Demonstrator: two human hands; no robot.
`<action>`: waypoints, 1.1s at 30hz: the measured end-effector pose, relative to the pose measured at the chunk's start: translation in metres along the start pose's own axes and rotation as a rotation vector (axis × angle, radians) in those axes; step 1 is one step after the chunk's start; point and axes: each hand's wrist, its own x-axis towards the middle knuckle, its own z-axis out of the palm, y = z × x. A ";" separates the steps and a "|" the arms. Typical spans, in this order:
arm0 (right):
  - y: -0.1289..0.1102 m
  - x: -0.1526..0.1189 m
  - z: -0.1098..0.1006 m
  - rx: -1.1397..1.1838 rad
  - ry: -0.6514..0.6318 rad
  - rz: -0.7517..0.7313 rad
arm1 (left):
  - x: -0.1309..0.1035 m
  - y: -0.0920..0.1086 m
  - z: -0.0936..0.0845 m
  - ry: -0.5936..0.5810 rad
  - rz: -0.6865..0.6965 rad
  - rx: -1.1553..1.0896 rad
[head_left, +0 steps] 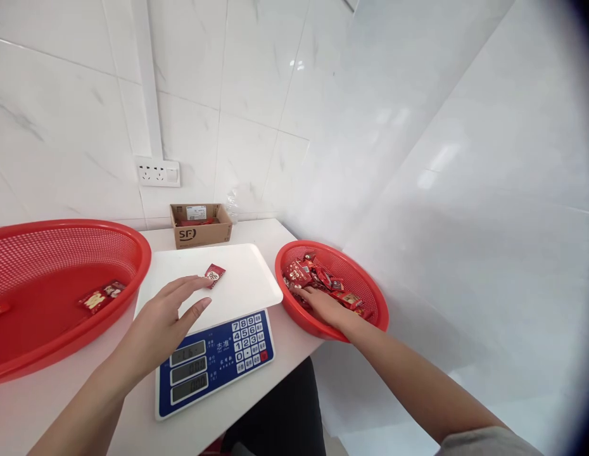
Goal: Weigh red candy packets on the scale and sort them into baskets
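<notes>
A small packing or weighing room, it seems: white tiled walls (256, 95), a white tabletop (285, 354) carrying a price scale (213, 329), red plastic baskets (342, 259) of wrapped snacks (313, 278), and a courier's cardboard box (199, 231).

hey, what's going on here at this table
A person is working at an electronic scale. The left hand is open over the white pan, fingertips at a single red packet. The right hand reaches into the small red basket of packets. The large red basket holds a few.
</notes>
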 end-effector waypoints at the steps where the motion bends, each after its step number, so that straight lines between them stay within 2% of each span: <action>1: 0.000 0.003 0.000 0.010 -0.003 0.013 | -0.001 -0.001 0.000 -0.011 -0.006 0.003; 6: 0.008 0.017 -0.016 0.069 0.008 0.119 | -0.005 -0.004 -0.009 -0.033 -0.063 0.029; 10: 0.014 0.018 -0.036 0.170 0.092 0.172 | -0.006 -0.004 -0.017 -0.032 -0.082 0.017; 14: 0.018 0.011 -0.049 0.257 0.182 0.191 | -0.006 -0.004 -0.016 -0.024 -0.071 0.013; 20: 0.032 0.008 -0.044 0.296 0.290 0.221 | -0.007 -0.003 -0.011 -0.006 -0.029 -0.031; 25: 0.039 0.012 -0.039 0.299 0.446 0.245 | -0.008 -0.001 -0.010 -0.002 -0.038 -0.073; 29: 0.031 0.016 -0.043 0.347 0.581 0.254 | -0.008 0.003 -0.010 -0.035 -0.076 -0.122; 31: 0.018 0.016 -0.046 0.381 0.639 0.247 | -0.009 0.006 -0.008 -0.049 -0.099 -0.178; 33: -0.003 0.014 -0.047 0.550 0.665 0.196 | -0.010 0.009 -0.006 -0.066 -0.124 -0.278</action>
